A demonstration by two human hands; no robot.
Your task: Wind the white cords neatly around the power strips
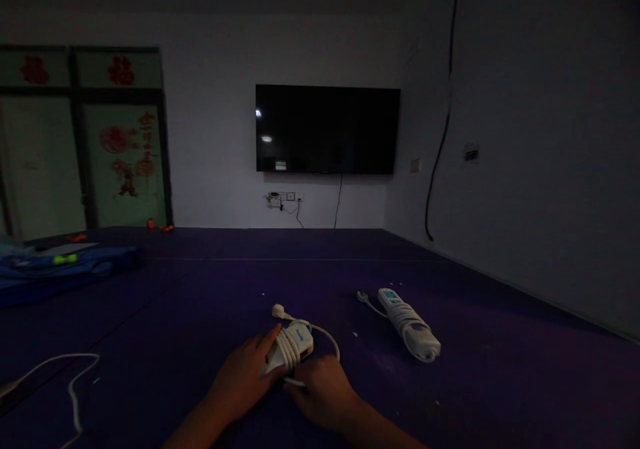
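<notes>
A white power strip (293, 346) with its cord wound around it lies on the dark purple floor mat (200, 315). Its plug (278, 311) sticks out at the far end. My left hand (245, 374) rests on the strip's left side, fingers curled against it. My right hand (323, 389) is at the strip's near end, fingers closed around the cord loop there. A second white power strip (409, 324), also wrapped in its cord, lies apart to the right, untouched.
A loose white cable (70, 375) lies at the left front. Blue fabric with small items (60, 262) sits at the far left. A wall television (327, 129), wall sockets (283, 197) and a hanging black cable (440, 142) are behind.
</notes>
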